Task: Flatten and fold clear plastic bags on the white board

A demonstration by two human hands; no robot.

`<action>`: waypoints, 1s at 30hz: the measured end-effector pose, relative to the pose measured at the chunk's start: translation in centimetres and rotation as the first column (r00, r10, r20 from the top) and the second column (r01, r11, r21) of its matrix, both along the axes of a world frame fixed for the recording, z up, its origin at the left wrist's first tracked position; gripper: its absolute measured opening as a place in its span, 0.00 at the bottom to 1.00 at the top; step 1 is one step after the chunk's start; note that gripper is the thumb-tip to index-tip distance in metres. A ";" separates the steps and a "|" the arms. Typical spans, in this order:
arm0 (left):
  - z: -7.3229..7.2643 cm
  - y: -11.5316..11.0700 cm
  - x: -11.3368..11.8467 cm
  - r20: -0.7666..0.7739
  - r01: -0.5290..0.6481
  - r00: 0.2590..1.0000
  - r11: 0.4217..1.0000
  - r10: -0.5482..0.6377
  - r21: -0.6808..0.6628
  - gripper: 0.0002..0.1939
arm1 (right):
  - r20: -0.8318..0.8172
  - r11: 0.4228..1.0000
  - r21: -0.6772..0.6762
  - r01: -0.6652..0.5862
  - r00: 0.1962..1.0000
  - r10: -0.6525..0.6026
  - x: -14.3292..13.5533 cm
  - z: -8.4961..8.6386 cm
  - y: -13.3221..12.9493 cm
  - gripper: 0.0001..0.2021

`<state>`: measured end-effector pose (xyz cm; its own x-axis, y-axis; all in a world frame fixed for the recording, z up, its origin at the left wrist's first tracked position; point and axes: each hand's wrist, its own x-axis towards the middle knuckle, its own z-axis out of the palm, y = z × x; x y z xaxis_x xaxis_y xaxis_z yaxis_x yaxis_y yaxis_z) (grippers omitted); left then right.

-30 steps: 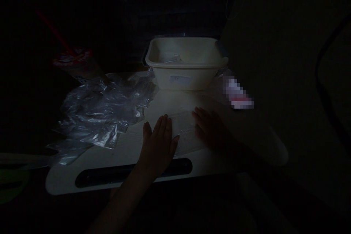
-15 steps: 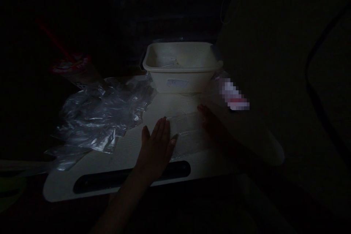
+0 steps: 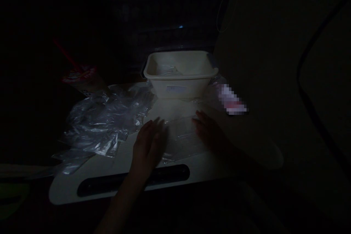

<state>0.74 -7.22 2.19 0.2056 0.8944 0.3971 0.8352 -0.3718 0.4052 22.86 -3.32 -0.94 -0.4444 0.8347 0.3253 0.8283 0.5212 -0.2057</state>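
Observation:
A clear plastic bag (image 3: 179, 142) lies flat on the white tabletop (image 3: 109, 166) between my hands. My left hand (image 3: 148, 144) is at the bag's left edge, its fingers apart and partly smeared by motion. Over the right side of the bag, my right hand (image 3: 207, 129) has its fingers stretched out, dim in the shadow. Neither hand grips anything that I can see. Behind the bag stands a cream plastic basin (image 3: 178, 86) with a pale label on its front and some clear plastic inside.
Crumpled clear plastic bags (image 3: 95, 124) are heaped on the left. Beyond them stands a drink cup (image 3: 85, 78) with a red straw. A pixelated packet (image 3: 231, 100) lies right of the basin. A black slot (image 3: 170, 175) runs along the table's near edge. The room is very dark.
My left hand has turned from lying flat to more edge-on and shifted slightly left. My right hand's fingers have moved a little left over the bag. The view has shifted slightly.

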 end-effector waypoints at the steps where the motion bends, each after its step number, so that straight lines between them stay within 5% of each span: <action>1: 0.3 -0.3 0.3 0.015 0.008 1.000 0.999 -0.009 0.034 0.18 | -0.009 1.000 0.002 0.001 1.000 -0.001 0.0 0.0 0.1 0.21; 5: 0.9 -2.1 3.3 -0.140 0.290 0.949 0.956 -0.282 0.042 0.15 | -0.104 1.000 0.004 -0.009 0.995 0.009 0.2 -0.5 0.5 0.20; 7: 0.6 -2.6 4.8 -0.185 0.332 0.931 0.941 -0.315 0.066 0.15 | -0.147 1.000 0.014 -0.008 0.989 0.010 0.3 -0.8 0.6 0.19; 13: -0.6 -2.2 6.1 -0.292 0.349 0.905 0.932 -0.310 0.092 0.13 | -0.135 0.998 0.047 0.048 0.990 -0.042 -0.1 -0.6 0.4 0.21; 30: 1.6 -1.5 7.0 -0.501 0.327 0.779 0.926 -0.378 -0.190 0.16 | -0.155 0.999 0.017 0.049 0.987 -0.046 -0.2 0.5 0.0 0.18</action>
